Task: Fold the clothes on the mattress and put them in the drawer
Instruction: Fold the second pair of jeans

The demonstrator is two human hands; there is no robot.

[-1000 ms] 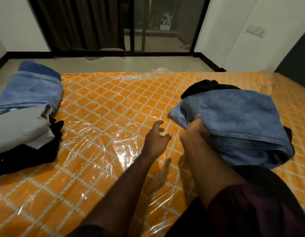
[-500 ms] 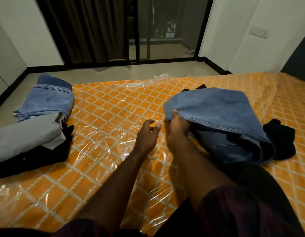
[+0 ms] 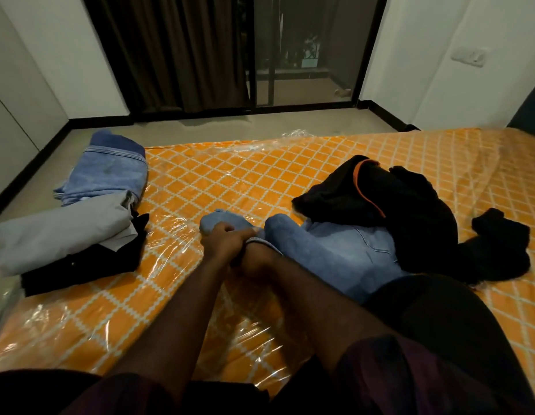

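Gripping jeans [image 3: 335, 253] in curled fingers [image 3: 230, 228] of left hand [image 3: 226, 244], those of right hand [image 3: 254, 263] hidden; risks dragging overlying black garment [image 3: 410, 223] along.

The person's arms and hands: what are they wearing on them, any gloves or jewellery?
Both forearms are bare. The right sleeve is dark maroon cloth ending near the elbow. The left sleeve looks the same but lies in shadow. No glove, watch or ring shows on the left hand. The right hand is partly hidden, so I cannot tell for it.
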